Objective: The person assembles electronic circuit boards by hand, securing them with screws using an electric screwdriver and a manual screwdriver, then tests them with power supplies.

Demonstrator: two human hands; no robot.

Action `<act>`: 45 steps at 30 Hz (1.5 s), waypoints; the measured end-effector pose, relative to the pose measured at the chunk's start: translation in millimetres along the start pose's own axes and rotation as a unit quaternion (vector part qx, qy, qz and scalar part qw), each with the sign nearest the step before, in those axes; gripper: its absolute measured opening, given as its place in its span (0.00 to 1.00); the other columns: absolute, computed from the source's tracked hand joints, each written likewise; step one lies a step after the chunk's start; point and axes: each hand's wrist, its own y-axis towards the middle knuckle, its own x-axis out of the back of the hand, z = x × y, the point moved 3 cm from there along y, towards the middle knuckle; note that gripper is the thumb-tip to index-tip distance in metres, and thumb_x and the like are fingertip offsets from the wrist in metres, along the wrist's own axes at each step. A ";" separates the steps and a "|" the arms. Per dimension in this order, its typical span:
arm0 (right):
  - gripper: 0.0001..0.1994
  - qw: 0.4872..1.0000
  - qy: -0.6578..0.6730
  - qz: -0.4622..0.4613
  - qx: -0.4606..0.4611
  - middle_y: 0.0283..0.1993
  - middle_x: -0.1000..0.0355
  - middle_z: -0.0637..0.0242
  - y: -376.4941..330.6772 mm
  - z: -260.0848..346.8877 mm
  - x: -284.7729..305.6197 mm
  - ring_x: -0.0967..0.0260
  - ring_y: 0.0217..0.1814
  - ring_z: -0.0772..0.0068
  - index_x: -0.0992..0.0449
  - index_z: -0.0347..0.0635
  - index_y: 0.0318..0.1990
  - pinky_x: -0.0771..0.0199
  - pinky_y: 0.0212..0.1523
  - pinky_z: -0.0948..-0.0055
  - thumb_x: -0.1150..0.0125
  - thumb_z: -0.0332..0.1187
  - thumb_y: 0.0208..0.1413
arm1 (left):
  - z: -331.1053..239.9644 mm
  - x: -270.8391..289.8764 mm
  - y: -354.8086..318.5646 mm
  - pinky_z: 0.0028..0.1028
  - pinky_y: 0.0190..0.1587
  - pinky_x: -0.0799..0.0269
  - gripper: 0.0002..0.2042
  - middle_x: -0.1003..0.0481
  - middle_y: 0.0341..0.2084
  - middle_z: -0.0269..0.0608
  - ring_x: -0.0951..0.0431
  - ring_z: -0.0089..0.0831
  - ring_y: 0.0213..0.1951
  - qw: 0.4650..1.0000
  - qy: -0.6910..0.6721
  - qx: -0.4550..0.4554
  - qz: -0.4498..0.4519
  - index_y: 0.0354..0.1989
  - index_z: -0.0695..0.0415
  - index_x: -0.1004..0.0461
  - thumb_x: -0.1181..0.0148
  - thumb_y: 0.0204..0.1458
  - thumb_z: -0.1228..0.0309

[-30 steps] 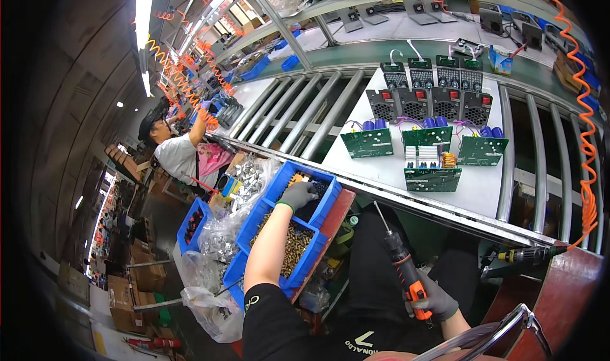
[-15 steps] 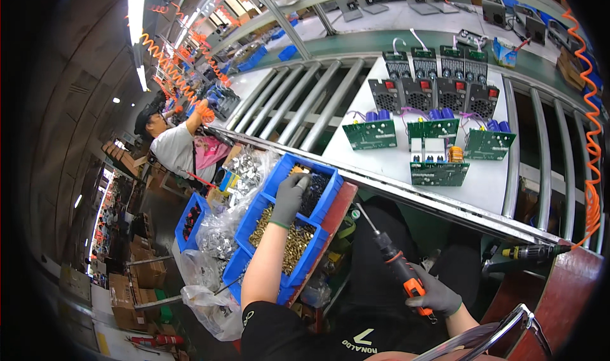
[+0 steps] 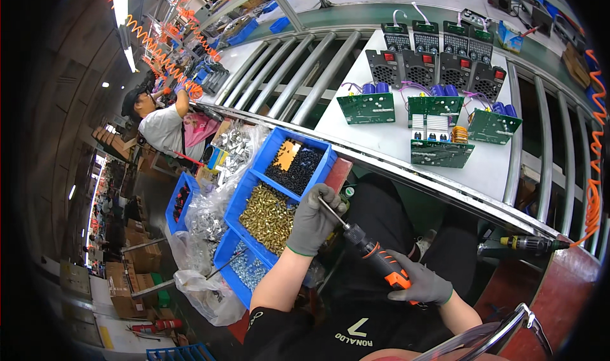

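Observation:
An electric screwdriver [image 3: 371, 252], black with orange parts, is gripped in my gloved right hand [image 3: 422, 281], its long bit aimed up and left. My gloved left hand [image 3: 311, 224] is at the bit's tip with fingers closed; whatever they pinch is too small to make out. Just beyond that hand are blue bins: one holds black screws [image 3: 306, 170] and an orange-yellow piece [image 3: 286, 154], another brass-coloured fasteners [image 3: 265, 210], the nearest small silvery parts [image 3: 249, 271].
Several green circuit boards [image 3: 366, 109] and black units with red switches [image 3: 419, 69] stand on a white panel [image 3: 356, 146] over the roller conveyor [image 3: 326, 75]. A second driver [image 3: 534, 243] lies at right, on an orange coiled cord [image 3: 594, 170]. A co-worker [image 3: 162, 129] works at far left.
My left hand has come out of the black-screw bin and moved right and nearer, to the screwdriver's tip. The screwdriver has shifted slightly left in my right hand. The view has tilted down.

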 end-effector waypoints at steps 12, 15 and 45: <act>0.49 1.000 -0.008 -0.007 -0.009 0.50 0.28 0.59 -6.7 -4.2 -1.1 0.29 0.46 0.69 0.48 0.45 0.73 0.30 0.52 0.71 0.24 0.36 0.43 | -9.0 -9.5 -12.2 0.30 0.44 0.32 0.19 0.32 0.29 0.31 0.31 0.25 0.36 0.982 0.163 -0.096 -0.004 0.40 0.56 0.28 0.38 0.57 0.51; 0.50 1.000 0.028 -0.008 -0.008 0.48 0.28 0.61 -3.3 -14.9 -4.7 0.29 0.45 0.70 0.48 0.46 0.73 0.30 0.51 0.72 0.24 0.34 0.42 | -13.5 -5.7 -17.1 0.30 0.46 0.30 0.21 0.29 0.32 0.36 0.27 0.27 0.38 0.966 0.235 -0.102 -0.037 0.41 0.60 0.29 0.40 0.59 0.50; 0.49 0.940 0.331 0.059 -0.051 0.38 0.30 0.61 19.6 -31.9 -32.9 0.27 0.28 0.68 0.45 0.41 0.70 0.24 0.29 0.69 0.31 0.20 0.32 | -345.6 441.8 -297.4 0.41 0.58 0.28 0.21 0.26 0.57 0.53 0.24 0.49 0.57 0.238 0.764 0.278 -0.532 0.55 0.59 0.24 0.49 0.57 0.63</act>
